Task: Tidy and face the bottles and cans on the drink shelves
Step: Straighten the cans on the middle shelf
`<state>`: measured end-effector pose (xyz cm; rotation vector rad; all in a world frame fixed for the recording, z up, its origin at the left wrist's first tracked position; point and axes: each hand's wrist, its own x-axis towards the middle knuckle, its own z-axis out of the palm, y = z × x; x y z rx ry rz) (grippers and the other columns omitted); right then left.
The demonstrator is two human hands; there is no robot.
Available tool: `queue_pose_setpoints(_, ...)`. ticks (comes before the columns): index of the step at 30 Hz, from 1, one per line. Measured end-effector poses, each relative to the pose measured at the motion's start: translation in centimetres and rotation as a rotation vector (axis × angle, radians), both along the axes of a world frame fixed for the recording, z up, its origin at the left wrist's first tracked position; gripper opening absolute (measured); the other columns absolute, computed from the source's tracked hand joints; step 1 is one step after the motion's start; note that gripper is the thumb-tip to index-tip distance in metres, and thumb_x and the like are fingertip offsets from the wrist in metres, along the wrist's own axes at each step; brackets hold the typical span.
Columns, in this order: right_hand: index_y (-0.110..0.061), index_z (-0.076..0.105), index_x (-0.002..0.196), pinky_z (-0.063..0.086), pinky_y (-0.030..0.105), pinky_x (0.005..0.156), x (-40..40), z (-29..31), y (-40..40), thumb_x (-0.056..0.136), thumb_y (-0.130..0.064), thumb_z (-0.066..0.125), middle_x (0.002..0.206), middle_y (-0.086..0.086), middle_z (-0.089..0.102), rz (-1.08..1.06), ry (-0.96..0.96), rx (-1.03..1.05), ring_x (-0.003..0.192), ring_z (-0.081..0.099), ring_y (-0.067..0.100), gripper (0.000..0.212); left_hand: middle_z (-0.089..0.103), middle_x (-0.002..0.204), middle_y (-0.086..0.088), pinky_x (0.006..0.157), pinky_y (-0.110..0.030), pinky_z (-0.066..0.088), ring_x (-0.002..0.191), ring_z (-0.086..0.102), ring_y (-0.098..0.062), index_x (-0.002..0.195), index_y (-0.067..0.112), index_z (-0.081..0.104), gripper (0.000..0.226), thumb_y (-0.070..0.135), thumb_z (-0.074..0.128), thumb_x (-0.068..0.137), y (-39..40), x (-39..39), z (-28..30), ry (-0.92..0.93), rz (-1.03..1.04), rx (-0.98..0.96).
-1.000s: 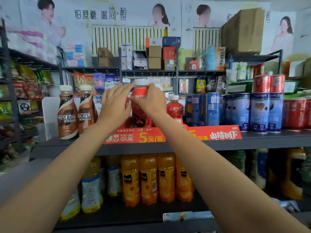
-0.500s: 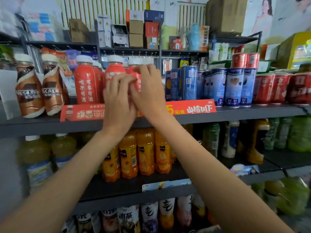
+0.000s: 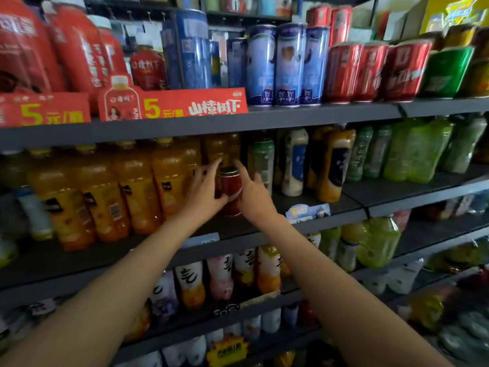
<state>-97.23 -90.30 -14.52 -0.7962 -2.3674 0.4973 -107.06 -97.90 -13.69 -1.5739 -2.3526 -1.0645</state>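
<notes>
**Head view: both hands on a stray red can, second shelf**

Near: two bare forearms run up from the bottom corners and meet at mid-frame. Left hand (image 3: 203, 192) wraps the left side of a red can (image 3: 230, 192), fingers (image 3: 209, 168) curled round its upper edge. Right hand (image 3: 252, 193) sits on the can's right side, index finger stretched up past the rim, the rest loosely bent against the wall. So the fingers are clamped on the can from both sides, left tighter than right. Can't tell if the base is on the second shelf (image 3: 344, 205) or just lifted; the hands hide it.

Can is upright, between the orange juice bottles (image 3: 137, 192) to its left and a green-label bottle (image 3: 262, 160) to its right. It's the only can in that row, so it reads as misplaced.

Farther: top shelf (image 3: 317, 112) carries blue cans (image 3: 288, 64) and, to their right, red cans (image 3: 370, 72) in shrink-wrap. Red price strip (image 3: 193, 105) on that shelf's front lip.

Step, my read: sorting out this one can, either facing it or pulling it from the juice row. Next move likely needs a firm two-sided hold, a straight lift clear of the neighbouring bottles without knocking them, then a label-forward set-down with its own kind. Frame is motion-blurred, so the label is unreadable.
</notes>
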Motion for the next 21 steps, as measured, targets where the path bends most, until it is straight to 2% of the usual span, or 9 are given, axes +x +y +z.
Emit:
queue_pose_setpoints(4,-0.027,0.001,0.150,0.044,0.044,0.093,0.4,-0.6,2.4,0.089,-0.002,0.048,0.125,0.026,0.049,0.124,-0.098,-0.003,0.111,0.053,0.041,0.081,0.031,0.146,-0.015,0.109,-0.039,0.028,0.135,0.031,-0.030,0.147,0.023,0.017,0.087,0.024,0.071,0.080,4.0,0.1,-1.7,-0.233,0.122,0.025)
queue_pose_setpoints(7,-0.021,-0.005,0.150,0.043,0.044,0.093,1.0,-1.6,4.6,0.089,-0.003,0.049,0.123,0.026,0.052,0.193,-0.109,-0.033,0.109,0.055,0.041,0.083,0.039,0.143,-0.009,0.105,-0.039,0.035,0.131,0.039,-0.028,0.141,0.023,0.025,0.077,0.017,0.071,0.080,6.4,1.3,-2.6,-0.376,0.170,0.172)
queue_pose_setpoints(9,-0.017,-0.006,0.149,0.044,0.045,0.095,1.2,-2.1,5.8,0.088,-0.006,0.053,0.124,0.028,0.052,0.245,-0.090,-0.084,0.110,0.055,0.041,0.086,0.046,0.136,-0.008,0.102,-0.041,0.040,0.125,0.046,-0.027,0.133,0.021,0.032,0.070,0.015,0.074,0.077,7.2,1.7,-2.7,-0.403,0.230,0.273)
queue_pose_setpoints(12,-0.011,-0.002,0.149,0.039,0.046,0.102,1.9,-2.5,6.4,0.085,-0.010,0.058,0.134,0.027,0.043,0.356,-0.093,-0.123,0.121,0.045,0.042,0.087,0.055,0.121,-0.007,0.094,-0.041,0.045,0.113,0.054,-0.025,0.122,0.019,0.039,0.067,0.019,0.080,0.070,6.5,2.3,-3.2,-0.313,0.293,0.366)
queue_pose_setpoints(15,-0.004,0.010,0.147,0.030,0.044,0.108,2.9,-2.5,6.5,0.082,-0.018,0.066,0.139,0.022,0.036,0.439,-0.043,-0.077,0.128,0.034,0.039,0.087,0.056,0.115,-0.003,0.091,-0.034,0.044,0.106,0.054,-0.017,0.121,0.019,0.042,0.069,0.026,0.083,0.065,4.8,4.4,-3.8,-0.168,0.331,0.389)
queue_pose_setpoints(18,-0.005,0.015,0.146,0.027,0.043,0.110,3.7,-2.1,6.7,0.076,-0.029,0.073,0.139,0.017,0.036,0.465,0.016,-0.022,0.130,0.032,0.034,0.094,0.055,0.115,-0.003,0.094,-0.043,0.044,0.108,0.054,-0.022,0.120,0.023,0.045,0.070,0.030,0.084,0.062,3.9,6.4,-2.9,-0.067,0.349,0.434)
queue_pose_setpoints(21,-0.009,0.021,0.143,0.032,0.044,0.108,5.6,-1.1,6.8,0.070,-0.030,0.078,0.137,0.014,0.040,0.508,0.138,-0.107,0.127,0.037,0.030,0.094,0.055,0.114,-0.005,0.092,-0.038,0.044,0.107,0.053,-0.023,0.121,0.021,0.046,0.072,0.029,0.084,0.061,4.0,8.5,-1.0,0.037,0.297,0.451)
